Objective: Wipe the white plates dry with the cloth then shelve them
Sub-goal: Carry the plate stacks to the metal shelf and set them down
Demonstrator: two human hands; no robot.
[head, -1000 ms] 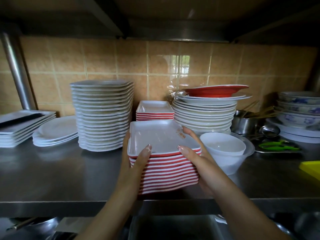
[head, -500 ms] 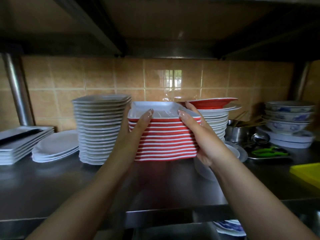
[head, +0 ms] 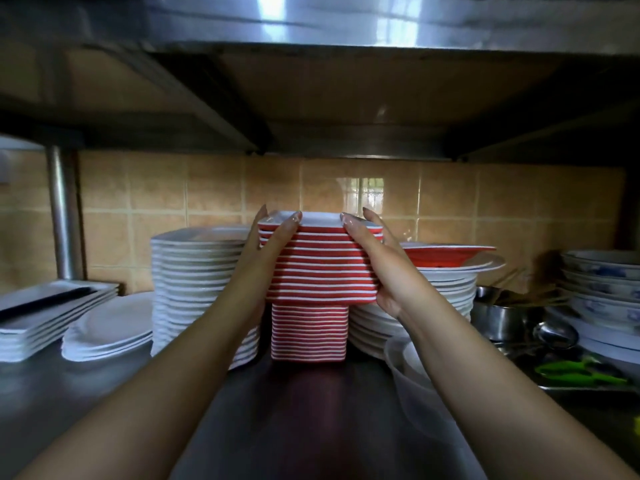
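I have one view only, from the camera worn on the person's head, so no second view overlaps it. It looks forward and roughly level into the gap above the steel shelf point(head: 104, 403), facing the tiled wall point(head: 214, 192) behind that shelf squarely. It sits close: both forearms enter from the bottom corners, and the underside of the upper shelf point(head: 346, 91), overhead of the steel shelf, fills the top third. Wide-angle bending curves the steel shelf's ends.
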